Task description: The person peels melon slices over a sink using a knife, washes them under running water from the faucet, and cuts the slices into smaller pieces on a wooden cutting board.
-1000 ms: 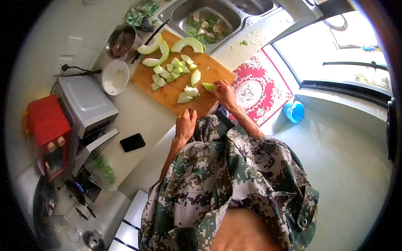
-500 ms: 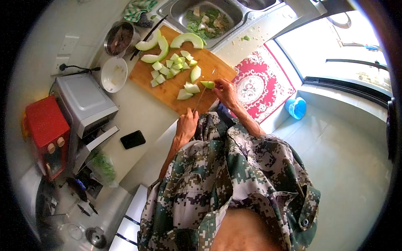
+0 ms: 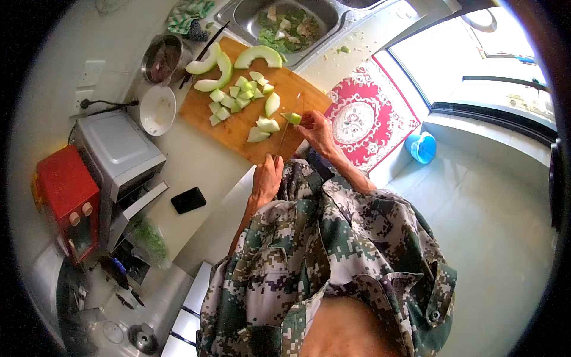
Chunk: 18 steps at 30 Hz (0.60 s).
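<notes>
My left hand (image 3: pixel 268 177) is closed around the handle of a knife (image 3: pixel 285 132), near the front edge of the wooden cutting board (image 3: pixel 238 143). Its thin blade points away from me over the board. In the fingers of my right hand (image 3: pixel 318 132) is a small green-skinned melon piece (image 3: pixel 292 118), pinched right beside the blade. Pale melon chunks (image 3: pixel 229 102) lie in a heap at the board's middle, and larger pieces (image 3: pixel 267 125) rest left of the blade. Curved melon slices (image 3: pixel 258 55) lie along the far side.
Beyond the board is a steel sink (image 3: pixel 330 24) holding green scraps. To the left stand a metal pot (image 3: pixel 162 59), a white bowl (image 3: pixel 158 111), a microwave (image 3: pixel 119 149) and a red oven (image 3: pixel 68 193). A black phone (image 3: pixel 188 200) lies on the counter. A blue bucket (image 3: pixel 421 149) sits on the floor.
The melon piece in my right hand has tilted and shifted slightly against the blade. Both hands keep their grips; the whole view has shifted slightly.
</notes>
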Motion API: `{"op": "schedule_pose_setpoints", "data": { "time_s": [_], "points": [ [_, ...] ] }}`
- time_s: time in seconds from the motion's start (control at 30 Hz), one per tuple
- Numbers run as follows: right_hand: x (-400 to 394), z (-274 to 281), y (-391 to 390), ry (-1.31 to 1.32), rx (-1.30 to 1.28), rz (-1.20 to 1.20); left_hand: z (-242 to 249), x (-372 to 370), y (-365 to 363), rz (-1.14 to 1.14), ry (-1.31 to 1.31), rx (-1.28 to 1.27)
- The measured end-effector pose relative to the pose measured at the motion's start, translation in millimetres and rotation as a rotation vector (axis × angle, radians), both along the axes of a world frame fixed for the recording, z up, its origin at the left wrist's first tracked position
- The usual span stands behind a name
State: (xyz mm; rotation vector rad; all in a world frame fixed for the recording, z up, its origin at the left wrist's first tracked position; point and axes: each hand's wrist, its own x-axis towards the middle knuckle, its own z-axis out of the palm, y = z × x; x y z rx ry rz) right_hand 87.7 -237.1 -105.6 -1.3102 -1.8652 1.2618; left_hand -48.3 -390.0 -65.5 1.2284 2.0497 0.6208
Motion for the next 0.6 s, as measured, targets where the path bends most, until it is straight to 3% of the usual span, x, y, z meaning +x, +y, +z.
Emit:
{"op": "schedule_pose_setpoints", "data": {
  "time_s": [0.2,0.27,0.6],
  "points": [
    [2.0,-7.5,-0.8,0.078,-0.133,-0.083,5.5,2.3,-0.4,-0.025,0.002,-0.06],
    [-0.3,-12.5,-0.5,0.273,-0.19,-0.125,4.2,1.9,-1.8,-0.022,0.008,-0.086],
    [1.4,-15.1,2.5,0.174,-0.133,-0.073,5.3,-1.3,3.4,-0.092,0.092,-0.144]
  ]
}}
